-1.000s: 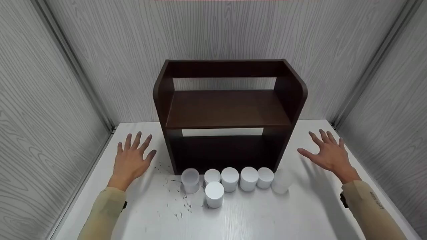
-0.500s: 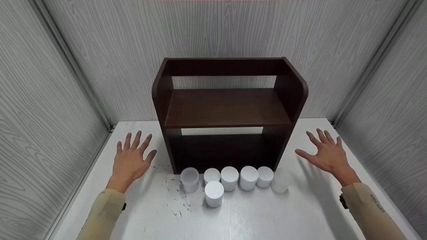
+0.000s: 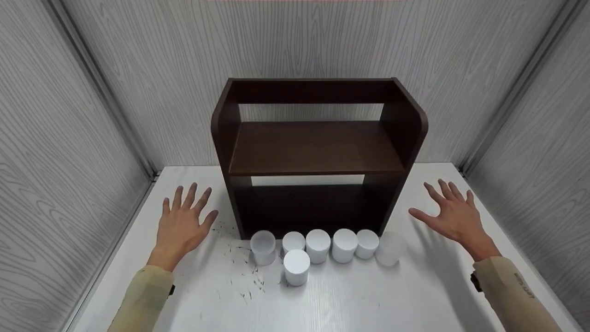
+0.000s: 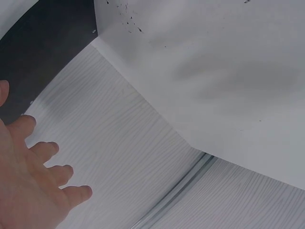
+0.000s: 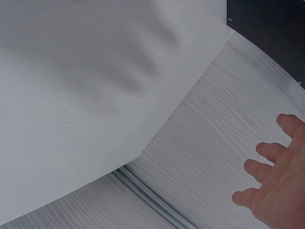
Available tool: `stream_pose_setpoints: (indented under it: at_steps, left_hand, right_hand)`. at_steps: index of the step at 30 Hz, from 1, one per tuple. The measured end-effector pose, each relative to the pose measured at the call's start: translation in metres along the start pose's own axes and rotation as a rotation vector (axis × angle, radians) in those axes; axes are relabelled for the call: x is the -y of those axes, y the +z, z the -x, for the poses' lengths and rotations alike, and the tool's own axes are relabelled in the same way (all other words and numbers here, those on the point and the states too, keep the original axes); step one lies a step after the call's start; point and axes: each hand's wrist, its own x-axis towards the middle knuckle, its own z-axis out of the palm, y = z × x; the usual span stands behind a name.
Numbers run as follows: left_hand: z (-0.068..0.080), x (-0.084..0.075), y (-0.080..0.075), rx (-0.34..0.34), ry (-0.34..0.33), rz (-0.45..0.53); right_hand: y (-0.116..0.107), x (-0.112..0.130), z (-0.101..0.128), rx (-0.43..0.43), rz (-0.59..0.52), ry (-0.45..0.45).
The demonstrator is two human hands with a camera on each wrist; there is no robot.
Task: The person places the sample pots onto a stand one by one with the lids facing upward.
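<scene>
Left hand [image 3: 180, 226] flat, fingers spread, holds nothing, near left edge of white table [image 3: 350, 299]. Right hand [image 3: 454, 214] same: spread, empty, hovering near right edge. Between hands, nearer front edge: lone white cylinder [image 3: 296, 266] standing out front; just behind it row of white cylinders [image 3: 332, 244], clear cup [image 3: 263, 247] at row's left end. Cylinders well apart from both hands. Behind row, dark wooden shelf [image 3: 318, 147] toward back edge.
</scene>
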Motion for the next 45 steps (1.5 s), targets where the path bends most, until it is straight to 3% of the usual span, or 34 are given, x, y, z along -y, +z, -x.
stream_pose_setpoints:
  at_steps: [17,26,34,39,45]
  left_hand:
    - [0.018,-0.001,0.002,-0.009,-0.02,0.009]
    - [0.031,-0.009,0.002,-0.004,-0.031,0.085]
    - [0.04,-0.03,0.007,-0.002,-0.051,0.251]
    - [0.04,-0.044,0.009,0.003,-0.097,0.447]
    - [0.035,-0.054,0.015,-0.015,-0.142,0.664]
  right_hand:
    - [0.002,0.002,0.02,-0.023,-0.021,-0.012]
    - [0.005,0.005,0.042,-0.098,-0.122,0.0]
    - [0.004,0.025,0.061,-0.034,-0.294,0.087]
    - [0.005,0.037,0.068,0.015,-0.41,0.127]
    - [0.012,0.048,0.073,0.001,-0.468,0.116]
